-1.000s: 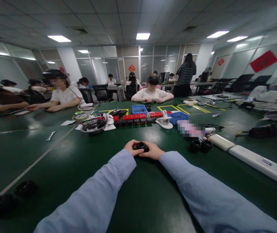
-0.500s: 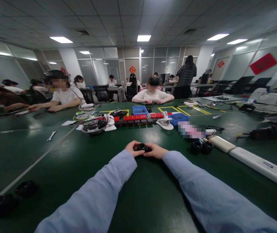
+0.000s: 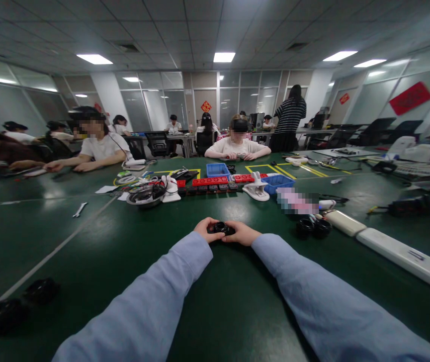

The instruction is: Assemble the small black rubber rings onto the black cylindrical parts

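Black round part (image 3: 221,225) sat between the wearer's two hands, dead ahead over the green table (image 3: 215,301). Couldn't tell if it touched the top or was held just above.

Left hand (image 3: 203,230) had it clasped from the left, thumb across the near edge. Right hand (image 3: 242,234) gripped from the right, thumb close by the left one. Fingers on the far side were hidden.

Key relation: neither hand was nearer; the part filled the gap and touched both. No clear long axis. Ring-like opening faced up, so centre line read roughly upright; any slight tilt was too small to call. Dark bit ran out under the right fingers, couldn't tell if separate.

Left pair of black parts (image 3: 41,290) lay well apart, near left. Right pair of black parts (image 3: 322,227) was closer, right of the right hand. Red power strip (image 3: 209,181) lay beyond both hands.
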### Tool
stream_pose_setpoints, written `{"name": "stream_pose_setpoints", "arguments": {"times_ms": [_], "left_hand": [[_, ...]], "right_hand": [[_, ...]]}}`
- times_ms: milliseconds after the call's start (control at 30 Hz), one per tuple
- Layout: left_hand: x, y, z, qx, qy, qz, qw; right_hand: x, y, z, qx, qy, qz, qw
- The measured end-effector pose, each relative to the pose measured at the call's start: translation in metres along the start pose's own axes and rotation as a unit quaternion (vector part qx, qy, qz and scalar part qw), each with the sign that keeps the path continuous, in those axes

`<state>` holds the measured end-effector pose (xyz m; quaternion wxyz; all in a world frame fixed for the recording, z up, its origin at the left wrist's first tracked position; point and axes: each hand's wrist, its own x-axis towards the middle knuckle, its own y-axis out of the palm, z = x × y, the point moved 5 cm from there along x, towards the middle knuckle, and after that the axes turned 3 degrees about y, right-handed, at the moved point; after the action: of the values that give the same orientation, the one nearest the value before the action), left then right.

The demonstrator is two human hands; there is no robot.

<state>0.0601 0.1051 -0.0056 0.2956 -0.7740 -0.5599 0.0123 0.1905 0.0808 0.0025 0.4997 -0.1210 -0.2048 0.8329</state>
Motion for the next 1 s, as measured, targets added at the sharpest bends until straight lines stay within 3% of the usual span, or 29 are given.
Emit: {"name": "stream_pose_setpoints", "arguments": {"times_ms": [100,200,333,400,533,700,800,1000], "left_hand": [[-0.004,-0.001,-0.009,0.025,-0.02,-0.017,0.999],[-0.01,-0.002,-0.021,0.079,-0.037,-0.072,0.994],[-0.014,-0.002,-0.033,0.135,-0.048,-0.139,0.98],[-0.013,-0.002,-0.032,0.128,-0.05,-0.144,0.98],[-0.009,-0.002,-0.02,0.046,-0.042,-0.087,0.994],[-0.004,0.0,-0.011,-0.008,-0.03,0.011,0.999],[-0.003,0.0,-0.011,-0.011,-0.03,0.014,0.999],[-0.003,0.003,-0.007,-0.047,-0.023,0.024,0.998]], "right_hand": [[0.001,-0.001,-0.002,-0.034,0.0,-0.03,0.999],[-0.001,0.0,0.001,-0.122,0.014,-0.104,0.987],[-0.007,0.004,0.012,-0.261,0.075,-0.231,0.934],[-0.009,0.007,0.018,-0.294,0.096,-0.255,0.916],[-0.009,0.009,0.022,-0.262,0.061,-0.213,0.939],[-0.005,0.003,0.013,-0.13,-0.013,-0.059,0.99],[-0.003,0.001,0.008,-0.053,-0.014,0.004,0.998],[-0.004,0.002,0.012,-0.006,-0.016,0.029,0.999]]}}
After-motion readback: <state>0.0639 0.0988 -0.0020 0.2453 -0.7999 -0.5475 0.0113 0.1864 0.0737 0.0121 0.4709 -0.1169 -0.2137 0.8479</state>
